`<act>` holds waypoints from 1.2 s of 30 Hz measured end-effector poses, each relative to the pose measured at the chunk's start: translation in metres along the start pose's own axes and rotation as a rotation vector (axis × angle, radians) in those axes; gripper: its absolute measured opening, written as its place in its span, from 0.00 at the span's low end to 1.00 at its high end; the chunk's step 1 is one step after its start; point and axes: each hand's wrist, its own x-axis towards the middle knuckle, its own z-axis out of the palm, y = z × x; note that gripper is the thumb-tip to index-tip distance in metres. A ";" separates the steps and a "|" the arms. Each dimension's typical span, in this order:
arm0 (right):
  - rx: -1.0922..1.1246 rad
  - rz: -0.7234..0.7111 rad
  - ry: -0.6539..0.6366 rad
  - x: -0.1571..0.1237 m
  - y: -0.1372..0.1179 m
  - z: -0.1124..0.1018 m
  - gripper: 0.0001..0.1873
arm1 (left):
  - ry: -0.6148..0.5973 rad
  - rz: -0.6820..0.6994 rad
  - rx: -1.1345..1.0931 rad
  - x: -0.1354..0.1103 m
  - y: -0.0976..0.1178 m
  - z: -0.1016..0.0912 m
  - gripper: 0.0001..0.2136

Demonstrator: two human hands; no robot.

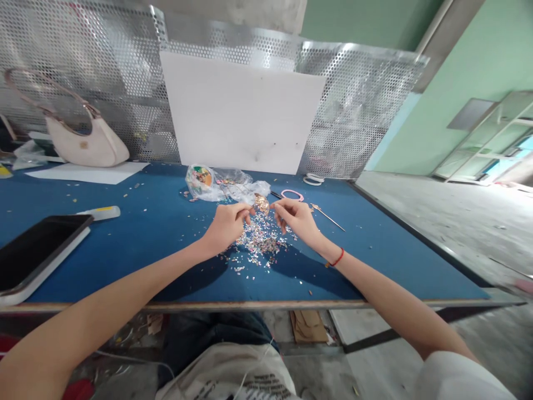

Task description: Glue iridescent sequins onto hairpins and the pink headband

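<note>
My left hand (pixel 227 225) and my right hand (pixel 296 219) meet above a heap of tiny shiny sequins or beads (pixel 260 241) on the blue table (pixel 145 233). Both hands are closed in a pinch. Between their fingertips is a small gold, glittery piece (pixel 262 203), held up just over the heap. The left thumb and forefinger touch its left edge; the right fingertips are at its right edge. A red string circles my right wrist.
A clear plastic bag (pixel 225 184) with coloured bits lies behind the heap. Pink-handled scissors (pixel 291 194) and a thin metal pin (pixel 328 216) are to the right. A dark tablet (pixel 37 253) and a marker (pixel 100 213) sit left, a cream handbag (pixel 83 141) far left.
</note>
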 end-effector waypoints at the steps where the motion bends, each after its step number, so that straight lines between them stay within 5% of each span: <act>1: 0.052 0.015 -0.038 -0.001 -0.002 0.002 0.16 | 0.002 -0.009 -0.007 0.000 0.000 0.000 0.12; 9: -0.056 -0.021 -0.059 -0.012 -0.009 0.010 0.13 | -0.021 0.011 0.005 -0.003 0.006 0.002 0.12; 17: -0.561 -0.340 0.076 -0.008 0.000 0.009 0.12 | -0.002 0.084 0.069 -0.005 0.005 0.004 0.13; 27: -0.647 -0.337 0.179 -0.005 0.002 0.009 0.10 | -0.004 0.109 0.084 -0.006 0.000 0.010 0.14; 32: -0.410 -0.187 0.170 -0.006 -0.002 0.005 0.13 | -0.011 0.009 0.045 -0.005 0.000 0.008 0.13; 36: -0.523 -0.344 0.181 -0.009 -0.003 0.006 0.12 | -0.027 -0.008 0.006 -0.004 0.000 0.008 0.13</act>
